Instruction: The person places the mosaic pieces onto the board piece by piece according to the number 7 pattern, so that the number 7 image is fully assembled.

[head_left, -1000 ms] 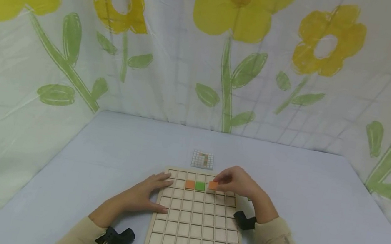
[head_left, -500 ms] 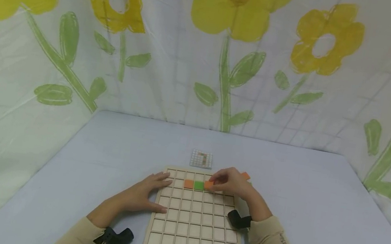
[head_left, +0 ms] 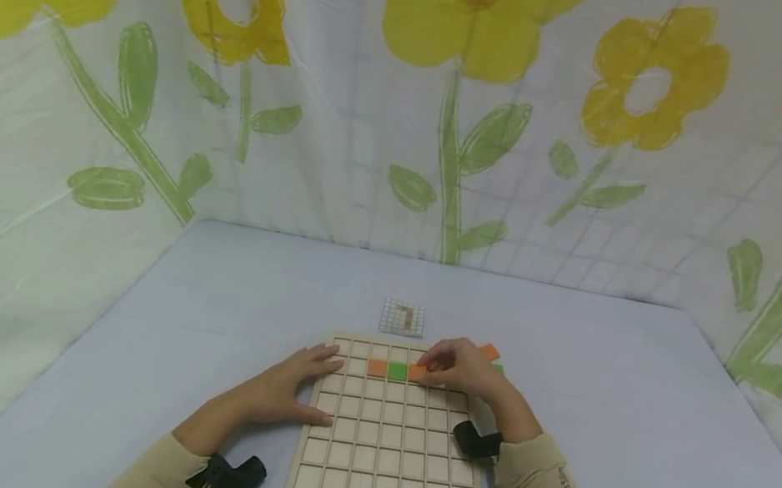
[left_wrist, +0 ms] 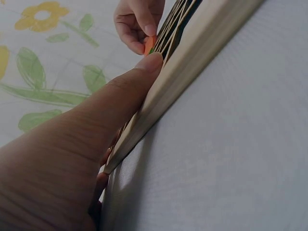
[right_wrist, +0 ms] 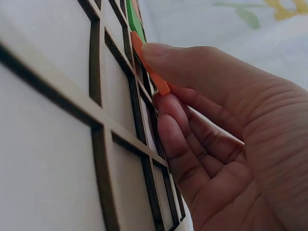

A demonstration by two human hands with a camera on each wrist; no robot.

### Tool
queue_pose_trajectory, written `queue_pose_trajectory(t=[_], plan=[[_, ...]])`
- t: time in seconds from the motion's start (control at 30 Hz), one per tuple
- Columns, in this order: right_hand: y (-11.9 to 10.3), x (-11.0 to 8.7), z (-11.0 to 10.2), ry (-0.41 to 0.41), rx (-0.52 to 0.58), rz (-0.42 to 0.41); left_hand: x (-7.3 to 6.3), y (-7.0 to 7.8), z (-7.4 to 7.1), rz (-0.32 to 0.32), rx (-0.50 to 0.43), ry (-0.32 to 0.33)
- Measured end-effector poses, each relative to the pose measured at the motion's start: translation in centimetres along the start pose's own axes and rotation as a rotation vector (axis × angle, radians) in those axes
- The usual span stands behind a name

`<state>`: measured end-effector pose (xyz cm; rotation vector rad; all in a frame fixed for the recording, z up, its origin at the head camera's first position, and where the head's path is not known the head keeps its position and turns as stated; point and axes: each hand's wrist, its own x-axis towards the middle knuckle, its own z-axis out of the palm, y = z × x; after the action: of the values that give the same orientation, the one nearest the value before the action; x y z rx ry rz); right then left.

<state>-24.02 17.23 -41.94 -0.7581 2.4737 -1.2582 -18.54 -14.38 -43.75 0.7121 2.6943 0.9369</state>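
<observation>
A wooden grid board point(head_left: 366, 458) lies on the table. In its second row from the far side sit an orange tile point(head_left: 377, 368) and, to its right, a green tile point(head_left: 397, 371). My right hand point(head_left: 469, 372) pinches another orange tile point(right_wrist: 151, 67) by thumb and fingertips. That tile is tilted at the cell beside the green one, its far end close to the green tile in the right wrist view. My left hand point(head_left: 282, 386) rests on the board's left edge with fingers spread, its thumb point(left_wrist: 151, 63) on the rim.
A small card point(head_left: 403, 318) printed with a grid pattern lies just beyond the board. A loose orange tile point(head_left: 489, 351) and part of a green piece point(head_left: 498, 369) show behind my right hand. A flower-printed curtain point(head_left: 345, 144) hangs behind the table.
My right hand has moved slightly left, bringing the pinched orange tile up beside the green one. The loose pieces behind that hand have come into view. My left hand stays on the board's edge.
</observation>
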Motion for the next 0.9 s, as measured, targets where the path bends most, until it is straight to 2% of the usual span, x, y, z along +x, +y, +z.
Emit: queue_pose_trajectory(t=[0.3, 0.9], plan=[[0.1, -0.03, 0.07, 0.002, 0.022, -0.001, 0.05, -0.03, 0.01, 0.01, 0.004, -0.003], [-0.18, -0.03, -0.04, -0.001, -0.009, -0.003, -0.01, -0.09, 0.04, 0.009, 0.01, 0.003]])
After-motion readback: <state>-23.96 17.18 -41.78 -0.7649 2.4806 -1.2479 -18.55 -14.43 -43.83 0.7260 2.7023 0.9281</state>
